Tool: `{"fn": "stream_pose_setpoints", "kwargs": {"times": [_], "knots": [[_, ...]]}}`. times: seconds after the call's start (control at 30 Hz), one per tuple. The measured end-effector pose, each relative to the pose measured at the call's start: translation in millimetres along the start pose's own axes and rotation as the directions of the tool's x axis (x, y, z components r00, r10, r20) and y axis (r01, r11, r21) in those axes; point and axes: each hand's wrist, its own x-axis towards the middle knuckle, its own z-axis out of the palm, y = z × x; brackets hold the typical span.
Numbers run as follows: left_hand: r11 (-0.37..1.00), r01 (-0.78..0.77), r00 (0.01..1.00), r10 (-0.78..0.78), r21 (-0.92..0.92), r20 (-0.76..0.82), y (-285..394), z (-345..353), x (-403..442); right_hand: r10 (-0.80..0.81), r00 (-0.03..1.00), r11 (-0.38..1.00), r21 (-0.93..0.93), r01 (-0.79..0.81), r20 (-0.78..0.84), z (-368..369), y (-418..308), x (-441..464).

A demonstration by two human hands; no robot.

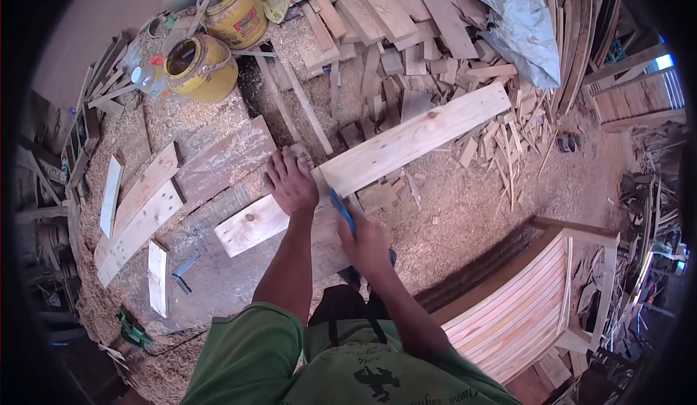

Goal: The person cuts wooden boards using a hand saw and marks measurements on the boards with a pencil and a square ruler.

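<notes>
A long pale wooden board point(421, 140) lies slantwise over the edge of the work surface, its right part sticking out over wood scraps. My left hand point(292, 182) presses on the board, fingers curled over its far edge. Closed around a blue handle, my right hand point(363, 244) holds what looks like a hand saw point(340, 210). Its thin blade is blurred and meets the board just right of my left hand. The board's lower left end point(250, 223) rests on the work surface.
Cut boards point(145, 209) and a metal square point(184, 271) lie to the left, near a green tool point(133, 328). Yellow buckets point(203, 71) and a plastic bottle point(149, 78) stand at the back. A slatted wooden frame point(508, 303) is at right. Offcuts point(406, 64) and sawdust cover the floor.
</notes>
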Motion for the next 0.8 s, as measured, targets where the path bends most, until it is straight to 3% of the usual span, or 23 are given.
{"fn": "stream_pose_setpoints", "kwargs": {"times": [0.07,0.13,0.23,0.37,0.47,0.53,0.63,0.7,0.8], "knots": [[1.000,-0.012,1.000,0.012,0.003,-0.009,0.7,0.0,0.5,0.137,0.990,0.982,0.129,-0.141,0.036,-51.0,-2.3,-84.3],[1.000,-0.014,1.000,0.014,0.009,-0.004,-0.6,3.0,0.3,0.071,0.997,0.986,0.154,-0.068,-0.013,-80.4,10.0,-152.7],[1.000,-0.012,1.000,0.012,0.015,0.005,-2.1,4.5,0.9,0.053,0.997,0.995,0.092,-0.047,-0.062,-57.9,17.4,-129.2],[1.000,-0.006,1.000,0.006,0.018,0.009,-3.2,5.2,0.9,0.013,1.000,0.997,-0.069,-0.014,-0.016,19.9,5.2,32.1],[1.000,-0.006,1.000,0.006,0.011,0.000,-3.1,4.4,1.8,-0.065,0.996,0.997,-0.033,0.063,-0.057,16.1,-0.3,26.1],[1.000,-0.005,1.000,0.005,0.000,0.000,-0.8,6.5,0.0,0.077,0.997,0.992,0.095,-0.079,0.031,-33.6,-0.6,-48.1],[1.000,-0.005,1.000,0.005,0.008,0.001,-3.4,6.9,0.4,0.107,0.994,0.988,0.110,-0.105,-0.005,-74.8,2.1,-136.4],[1.000,-0.004,1.000,0.004,0.013,-0.002,-2.3,6.2,0.2,0.145,0.989,0.984,0.102,-0.143,-0.012,-75.1,-0.9,-140.7],[1.000,-0.003,1.000,0.003,0.008,0.002,-1.0,3.1,1.0,0.090,0.996,0.996,-0.003,-0.090,0.018,-11.7,12.9,-32.9]]}}
